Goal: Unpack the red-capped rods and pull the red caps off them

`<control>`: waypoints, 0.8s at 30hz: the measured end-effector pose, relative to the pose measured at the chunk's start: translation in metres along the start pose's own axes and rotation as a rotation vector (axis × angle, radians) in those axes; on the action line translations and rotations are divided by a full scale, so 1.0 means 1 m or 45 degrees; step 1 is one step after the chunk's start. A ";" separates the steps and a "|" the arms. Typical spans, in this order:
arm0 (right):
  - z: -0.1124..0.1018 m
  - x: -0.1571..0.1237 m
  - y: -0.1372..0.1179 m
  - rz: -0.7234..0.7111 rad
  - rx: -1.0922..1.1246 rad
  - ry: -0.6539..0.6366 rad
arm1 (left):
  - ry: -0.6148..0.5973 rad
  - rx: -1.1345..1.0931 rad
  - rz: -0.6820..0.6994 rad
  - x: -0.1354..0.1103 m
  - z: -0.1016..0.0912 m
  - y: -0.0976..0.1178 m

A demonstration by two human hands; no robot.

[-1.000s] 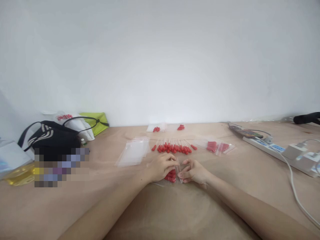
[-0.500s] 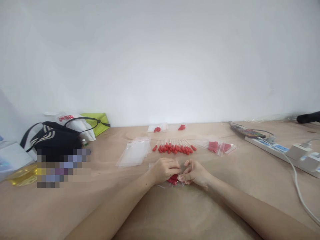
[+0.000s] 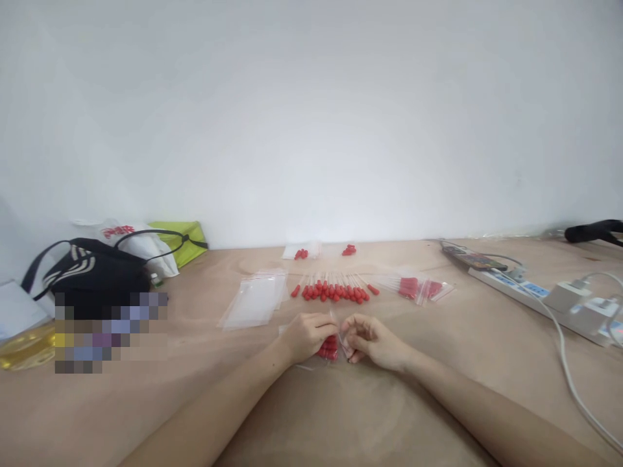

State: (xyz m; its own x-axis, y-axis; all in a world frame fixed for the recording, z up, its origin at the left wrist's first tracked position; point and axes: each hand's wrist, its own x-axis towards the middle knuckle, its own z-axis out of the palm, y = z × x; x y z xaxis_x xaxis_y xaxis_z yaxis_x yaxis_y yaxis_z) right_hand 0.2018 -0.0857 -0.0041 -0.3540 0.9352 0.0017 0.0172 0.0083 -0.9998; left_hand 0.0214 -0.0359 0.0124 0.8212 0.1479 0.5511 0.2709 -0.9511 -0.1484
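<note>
I have both hands at lower center of the frame, working over one clear bag that holds red-tipped pieces. My left hand lies across it, its grip pinching the plastic between thumb and fingers; my right hand is curled at the other end, its grip pressed together on the edge of the bag.

I judge the work to be partway along. Right of center, filled bags lie overlapping on the surface, red pieces inside (I can't count the bags from here). Still left loose at center is a fanned row of red-tipped sticks, and left of center a spread of flat clear bags shows nothing inside. Farther up, just below the wall, lie two small red clusters; I can't tell what they are for.

As for writing, the white plastic bag at the left carries red print, too blurred to read. The black bag below it shows pale stripes, with no name legible. At the right, the power strip has blue markings that I can't make out.
</note>
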 end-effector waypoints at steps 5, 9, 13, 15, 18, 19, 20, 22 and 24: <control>0.000 -0.006 -0.002 -0.541 -0.872 0.077 | 0.025 -0.162 -0.110 0.001 -0.006 -0.001; 0.001 -0.004 0.001 -1.039 -1.544 0.225 | -0.017 -0.148 -0.118 0.001 -0.005 -0.001; 0.000 -0.001 0.004 -1.291 -1.785 0.314 | -0.094 -0.139 -0.097 0.001 -0.007 -0.003; -0.001 -0.001 0.004 -1.292 -1.811 0.366 | -0.144 -0.151 -0.064 0.002 -0.010 -0.004; -0.003 -0.002 0.005 -1.290 -1.815 0.396 | -0.171 -0.157 -0.020 0.005 -0.011 -0.002; -0.003 -0.002 0.005 -1.294 -1.815 0.390 | -0.168 -0.153 -0.005 0.006 -0.010 -0.001; -0.003 -0.003 0.005 -1.296 -1.816 0.383 | -0.162 -0.139 0.011 0.007 -0.009 0.000; -0.004 -0.003 0.005 -1.291 -1.819 0.374 | -0.142 -0.083 0.051 0.007 -0.006 0.002; -0.005 -0.003 0.005 -1.279 -1.825 0.359 | -0.113 -0.007 0.103 0.008 -0.003 0.002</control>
State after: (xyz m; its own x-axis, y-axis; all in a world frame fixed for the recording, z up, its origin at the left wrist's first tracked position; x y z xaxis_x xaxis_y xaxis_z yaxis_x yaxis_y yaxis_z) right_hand 0.2074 -0.0871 -0.0092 -0.5876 0.4009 0.7029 0.6971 0.6918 0.1882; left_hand 0.0270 -0.0379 0.0189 0.8817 0.0938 0.4625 0.1993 -0.9624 -0.1848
